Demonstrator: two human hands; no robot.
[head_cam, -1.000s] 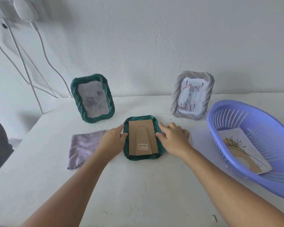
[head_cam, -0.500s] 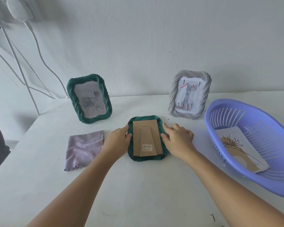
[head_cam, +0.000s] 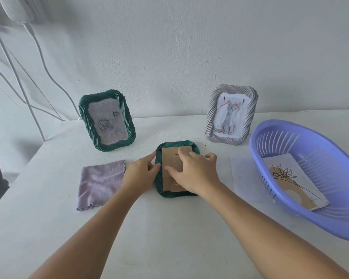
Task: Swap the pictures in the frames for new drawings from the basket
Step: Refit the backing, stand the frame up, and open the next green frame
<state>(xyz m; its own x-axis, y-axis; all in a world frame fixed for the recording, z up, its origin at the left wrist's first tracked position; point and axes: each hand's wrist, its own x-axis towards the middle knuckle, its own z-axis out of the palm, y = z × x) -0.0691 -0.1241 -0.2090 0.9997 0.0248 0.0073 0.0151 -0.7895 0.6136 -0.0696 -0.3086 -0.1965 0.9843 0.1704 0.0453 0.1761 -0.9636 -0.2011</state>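
A green frame [head_cam: 159, 181] lies face down on the white table, its brown cardboard back [head_cam: 170, 159] facing up. My left hand [head_cam: 142, 173] presses against the frame's left edge. My right hand [head_cam: 192, 173] lies flat on the cardboard back with fingers spread, covering its right half. A second green frame [head_cam: 107, 120] with a rose picture stands at the back left. A grey frame [head_cam: 232, 114] with a cat picture stands at the back right. The purple basket [head_cam: 286, 129] at the right holds a flower drawing [head_cam: 294, 184].
A lilac cloth [head_cam: 101, 184] lies left of my left hand. A white sheet [head_cam: 244, 178] lies flat between the face-down frame and the basket. White cables [head_cam: 38, 51] hang down the wall at the far left. The wall stands close behind the frames.
My right hand has moved from the frame's right edge onto the cardboard back. My left hand stays at the left edge. The frame has not moved.
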